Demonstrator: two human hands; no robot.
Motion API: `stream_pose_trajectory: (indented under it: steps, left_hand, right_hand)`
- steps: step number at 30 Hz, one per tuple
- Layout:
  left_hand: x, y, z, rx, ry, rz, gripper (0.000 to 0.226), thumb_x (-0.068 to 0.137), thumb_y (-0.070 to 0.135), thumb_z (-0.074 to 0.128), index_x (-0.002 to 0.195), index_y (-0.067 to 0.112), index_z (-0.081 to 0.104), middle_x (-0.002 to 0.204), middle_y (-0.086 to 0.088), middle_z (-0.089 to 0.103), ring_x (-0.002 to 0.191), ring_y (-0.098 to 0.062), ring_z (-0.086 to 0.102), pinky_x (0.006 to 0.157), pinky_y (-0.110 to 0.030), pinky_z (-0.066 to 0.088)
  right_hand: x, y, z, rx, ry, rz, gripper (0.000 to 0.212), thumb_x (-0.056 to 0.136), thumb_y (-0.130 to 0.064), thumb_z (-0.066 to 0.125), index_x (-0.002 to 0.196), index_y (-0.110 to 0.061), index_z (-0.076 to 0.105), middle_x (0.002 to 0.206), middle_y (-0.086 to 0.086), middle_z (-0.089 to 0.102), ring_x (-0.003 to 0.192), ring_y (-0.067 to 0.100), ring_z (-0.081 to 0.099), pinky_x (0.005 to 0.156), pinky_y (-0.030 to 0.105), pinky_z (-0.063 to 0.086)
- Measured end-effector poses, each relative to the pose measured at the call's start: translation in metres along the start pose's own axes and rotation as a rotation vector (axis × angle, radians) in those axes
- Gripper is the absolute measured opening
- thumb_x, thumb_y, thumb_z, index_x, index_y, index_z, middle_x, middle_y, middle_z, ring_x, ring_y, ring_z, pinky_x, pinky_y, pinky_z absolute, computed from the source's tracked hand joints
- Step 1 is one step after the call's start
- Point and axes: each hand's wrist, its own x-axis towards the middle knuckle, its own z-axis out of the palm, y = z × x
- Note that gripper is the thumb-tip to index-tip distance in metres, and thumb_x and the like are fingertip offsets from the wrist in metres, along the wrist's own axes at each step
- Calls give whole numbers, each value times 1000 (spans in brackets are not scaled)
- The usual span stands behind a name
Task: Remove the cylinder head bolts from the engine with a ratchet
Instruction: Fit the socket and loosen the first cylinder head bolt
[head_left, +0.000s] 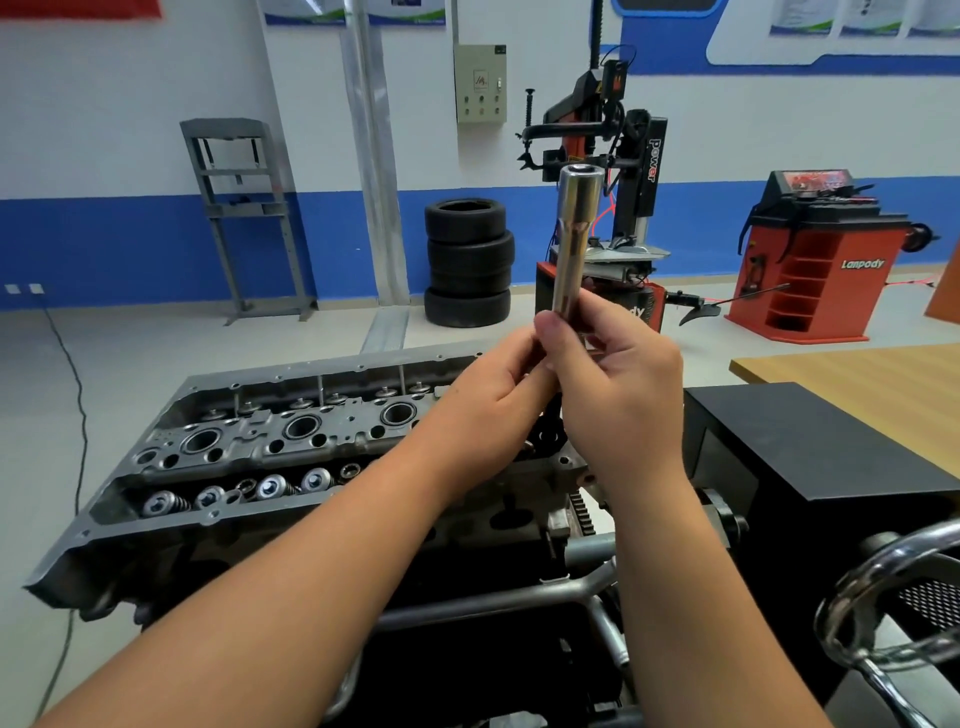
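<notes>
A person's left hand (498, 384) and right hand (621, 384) meet at frame centre, fingers of both curled round the lower end of a long chrome socket (574, 239) held upright, its open end pointing to 12 o'clock. Beneath the forearms, toward 8 o'clock, sits the engine (270, 457) with its cylinder head exposed. Beyond, at 12 o'clock, stand stacked tyres (469, 262) and a tyre changer (613, 156); a wheel balancer (815, 254) occupies 2 o'clock.
</notes>
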Motion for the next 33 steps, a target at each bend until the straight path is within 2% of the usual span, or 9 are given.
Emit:
stream_pose_trajectory:
  steps: [6,8,11,14,18,23,26,29,33]
  left_hand:
    - [1,-1,0,-38,10,-34,27,112,21,42,132,20,61,120,4,73,113,-6,68,102,-28,54]
    - [2,-1,-2,-31,8,-35,28,112,26,45,133,19,61,119,6,74,112,-5,69,100,-28,55]
    - [2,-2,-4,-41,19,-40,27,111,27,48,132,17,61,113,5,75,107,-5,70,95,-24,56]
    - [0,-3,-5,-3,31,-49,24,110,29,49,127,20,62,111,3,74,105,-6,70,95,-25,56]
    - [0,-2,-3,15,31,-40,26,110,29,48,130,19,61,119,-1,73,113,-11,68,102,-35,54]
    - [-1,1,-2,40,1,-3,26,113,27,40,131,35,59,124,13,71,118,0,64,105,-28,50]
    - [-2,2,-3,76,5,17,19,111,34,45,121,42,59,104,27,71,104,7,65,88,-12,49]
    - [-2,0,-4,41,34,4,23,108,36,51,127,28,61,104,17,73,99,2,68,82,-13,50]
    - [-1,-2,-3,35,14,-5,29,110,32,49,135,24,60,120,7,73,113,-5,68,96,-25,54]
  right_hand:
    - [0,-3,-5,54,-106,66,43,100,-32,53,142,-21,56,104,-8,73,100,10,69,84,43,58]
    - [0,-6,-4,62,-95,42,40,98,-34,58,137,-22,59,104,-10,71,99,11,69,84,39,57]
    - [0,-5,-3,35,-2,3,29,93,-34,68,121,-29,66,101,-12,66,101,17,66,87,46,55]
    - [1,1,-6,20,47,5,26,90,-29,70,114,-21,72,101,-5,70,101,21,67,85,48,57]
    - [-1,3,-5,25,48,8,40,93,-27,66,128,-8,64,106,1,70,101,18,68,81,47,59]
    - [-3,-1,-4,94,-17,46,34,98,-24,59,129,-12,63,107,-2,72,103,18,70,85,48,59]
    - [-2,-6,-4,81,-59,12,20,96,-29,64,116,-26,67,101,-5,70,99,19,68,86,50,56]
    - [-3,-8,-3,19,-20,-30,21,93,-24,68,113,-28,68,94,-7,65,93,15,66,84,45,55]
    - [-4,-4,-2,-8,-3,-49,38,96,-20,63,132,-10,64,104,-1,71,100,17,68,88,42,56]
